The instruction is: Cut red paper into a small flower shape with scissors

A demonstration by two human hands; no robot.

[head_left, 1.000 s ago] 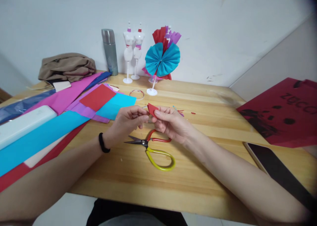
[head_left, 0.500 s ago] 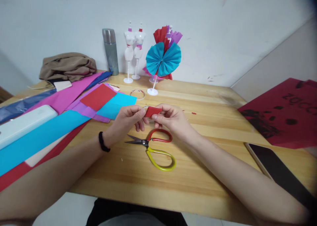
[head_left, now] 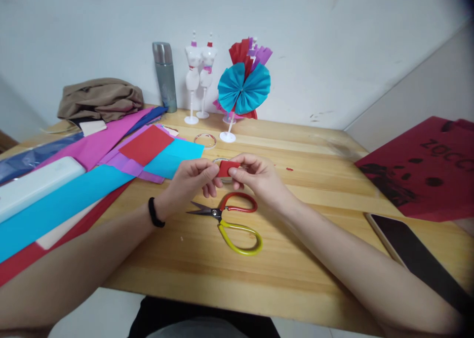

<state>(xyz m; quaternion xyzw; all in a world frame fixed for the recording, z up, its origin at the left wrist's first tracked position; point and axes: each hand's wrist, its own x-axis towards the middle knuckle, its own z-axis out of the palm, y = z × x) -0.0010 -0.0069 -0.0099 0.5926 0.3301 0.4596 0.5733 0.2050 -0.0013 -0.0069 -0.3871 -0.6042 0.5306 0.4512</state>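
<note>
Beyond the left grip and right grip, both pinching red material, stands a capped flask.

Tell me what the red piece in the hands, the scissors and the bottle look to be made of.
Red piece: paper or thin felt, perhaps; matte, without visible shine.
Scissors: dark metal blades, likely steel; smooth red and yellow handles, probably plastic-coated, given their bright highlights.
Bottle: probably metal, judging by its silvery, softly shining cap; the grey body is less certain.
</note>
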